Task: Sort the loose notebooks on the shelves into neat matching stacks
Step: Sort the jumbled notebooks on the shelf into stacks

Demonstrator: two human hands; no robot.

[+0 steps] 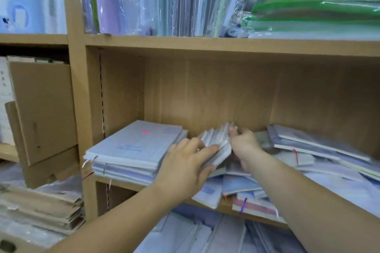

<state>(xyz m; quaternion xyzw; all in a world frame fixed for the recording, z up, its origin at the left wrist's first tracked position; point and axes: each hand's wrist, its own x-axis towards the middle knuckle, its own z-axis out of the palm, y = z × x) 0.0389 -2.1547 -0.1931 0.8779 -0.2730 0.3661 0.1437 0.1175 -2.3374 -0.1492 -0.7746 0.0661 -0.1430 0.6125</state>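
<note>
Bundle of notebooks [218, 139]: several thin pale volumes, fanned and tilted on edge, just to the right of the neat stack [133, 146] and held between both hands above the shelf [127, 185].

Neat stack: pale blue and lilac covers lying flat, squared up, with ribbon markers hanging from its near end; a small pink mark shows on the top cover.

Left hand [183, 168]: just right of the neat stack, fingers laid along the bundle's near face, thumb tucked under its lower edge, clasping it.

Right hand [245, 146]: further right of the neat stack, on the bundle's other side, fingers wrapped behind it and thumb on its top edges.

Loose pile [308, 156]: right of the neat stack, beyond the right hand; notebooks overlapping at mixed angles, some jutting over the shelf's front edge.

Wrapped folders [164, 0]: one shelf above the neat stack, upright in clear plastic.

Cardboard boxes [43, 109]: left of the neat stack, in the next bay.

Further notebooks [205, 234]: below the neat stack, jumbled.
</note>
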